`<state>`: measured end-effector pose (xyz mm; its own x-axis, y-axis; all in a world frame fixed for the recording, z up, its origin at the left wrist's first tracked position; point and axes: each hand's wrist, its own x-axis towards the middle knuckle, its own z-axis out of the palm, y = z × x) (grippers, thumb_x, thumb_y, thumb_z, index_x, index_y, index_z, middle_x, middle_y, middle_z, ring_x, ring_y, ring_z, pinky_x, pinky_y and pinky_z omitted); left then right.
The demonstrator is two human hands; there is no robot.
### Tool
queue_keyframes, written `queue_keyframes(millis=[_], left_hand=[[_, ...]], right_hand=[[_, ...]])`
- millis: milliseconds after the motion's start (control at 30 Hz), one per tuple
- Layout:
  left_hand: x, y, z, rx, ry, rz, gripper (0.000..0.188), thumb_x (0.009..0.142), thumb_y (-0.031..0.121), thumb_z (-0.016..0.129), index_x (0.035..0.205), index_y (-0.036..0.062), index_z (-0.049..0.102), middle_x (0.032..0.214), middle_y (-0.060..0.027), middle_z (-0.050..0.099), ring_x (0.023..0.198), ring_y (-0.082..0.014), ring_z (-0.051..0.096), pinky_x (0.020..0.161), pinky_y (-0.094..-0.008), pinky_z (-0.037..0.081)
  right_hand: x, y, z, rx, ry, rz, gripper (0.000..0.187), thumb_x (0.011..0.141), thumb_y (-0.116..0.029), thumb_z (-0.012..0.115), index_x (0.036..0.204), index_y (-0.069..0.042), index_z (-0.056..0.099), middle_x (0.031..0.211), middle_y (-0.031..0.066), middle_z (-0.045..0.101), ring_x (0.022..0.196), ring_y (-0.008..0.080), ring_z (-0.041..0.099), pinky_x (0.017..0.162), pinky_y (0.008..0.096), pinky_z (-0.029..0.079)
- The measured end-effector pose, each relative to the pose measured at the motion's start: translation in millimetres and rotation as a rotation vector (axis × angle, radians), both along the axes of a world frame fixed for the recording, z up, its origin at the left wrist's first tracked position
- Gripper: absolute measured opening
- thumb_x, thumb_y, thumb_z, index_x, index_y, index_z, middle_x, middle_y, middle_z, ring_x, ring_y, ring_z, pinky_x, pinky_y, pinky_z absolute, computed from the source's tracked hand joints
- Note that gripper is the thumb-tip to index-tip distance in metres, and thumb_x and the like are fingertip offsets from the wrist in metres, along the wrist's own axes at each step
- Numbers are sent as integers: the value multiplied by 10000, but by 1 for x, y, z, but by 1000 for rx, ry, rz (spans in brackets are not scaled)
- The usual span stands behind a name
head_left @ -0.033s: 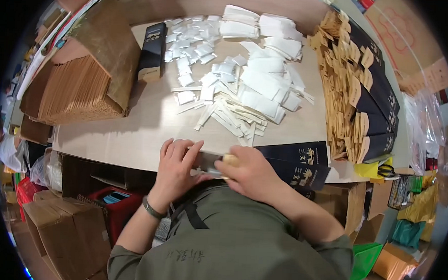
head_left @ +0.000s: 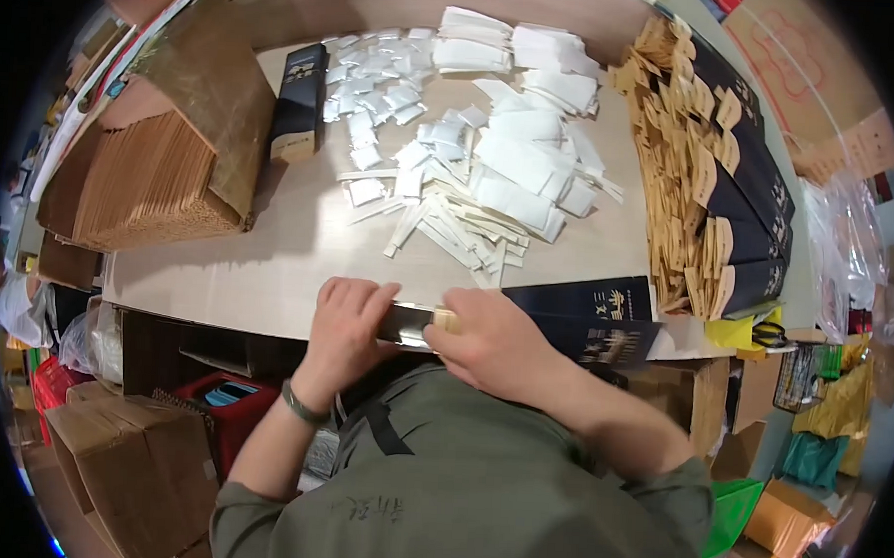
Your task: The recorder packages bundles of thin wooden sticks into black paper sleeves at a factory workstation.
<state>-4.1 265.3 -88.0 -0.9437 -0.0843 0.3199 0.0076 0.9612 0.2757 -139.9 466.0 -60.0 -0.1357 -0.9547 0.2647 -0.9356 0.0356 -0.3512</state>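
At the table's near edge, my left hand (head_left: 347,323) pinches one end of a shiny, dark-and-silver flat piece (head_left: 407,326). Its exact kind is not plain. My right hand (head_left: 492,339) grips a dark paper sleeve (head_left: 619,340) with a pale tan end (head_left: 447,322) that meets the shiny piece. The sleeve sticks out to the right of that hand, blurred. Behind it another dark sleeve (head_left: 566,298) lies flat on the table. Farther back are pale wooden sticks (head_left: 449,229), white paper packets (head_left: 522,168) and small clear sachets (head_left: 381,82).
Filled dark sleeves with tan ends (head_left: 715,191) line the right side. A carton (head_left: 217,69) packed with brown card pieces stands at left, beside a dark packet (head_left: 298,98). Black-handled scissors (head_left: 769,335) lie at the right edge. Boxes (head_left: 135,455) stand below at left.
The sleeve in my right hand has shifted slightly and its right end is now blurred. My fingers have moved a little along the shiny piece. The table's piles have not been touched.
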Motion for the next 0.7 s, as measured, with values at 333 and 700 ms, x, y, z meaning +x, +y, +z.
queue_keyframes(millis=[333, 700], left_hand=[[0, 18, -11, 1230, -422, 124, 381, 792, 265, 808, 997, 18, 604, 842, -24, 599, 789, -110, 538, 748, -279, 473], [-18, 36, 9, 877, -524, 190, 476, 759, 177, 791, 1146, 14, 567, 1079, -118, 609, 881, -256, 629, 792, -350, 514]], right_hand=[[-194, 74, 100, -23, 423, -516, 212, 818, -216, 760, 861, -44, 645, 1355, 144, 554, 1257, 322, 517, 1034, 402, 432], [-34, 36, -33, -5, 123, -202, 300, 825, -346, 709, 856, -50, 667, 1052, 162, 632, 1056, 353, 580, 832, 435, 482]])
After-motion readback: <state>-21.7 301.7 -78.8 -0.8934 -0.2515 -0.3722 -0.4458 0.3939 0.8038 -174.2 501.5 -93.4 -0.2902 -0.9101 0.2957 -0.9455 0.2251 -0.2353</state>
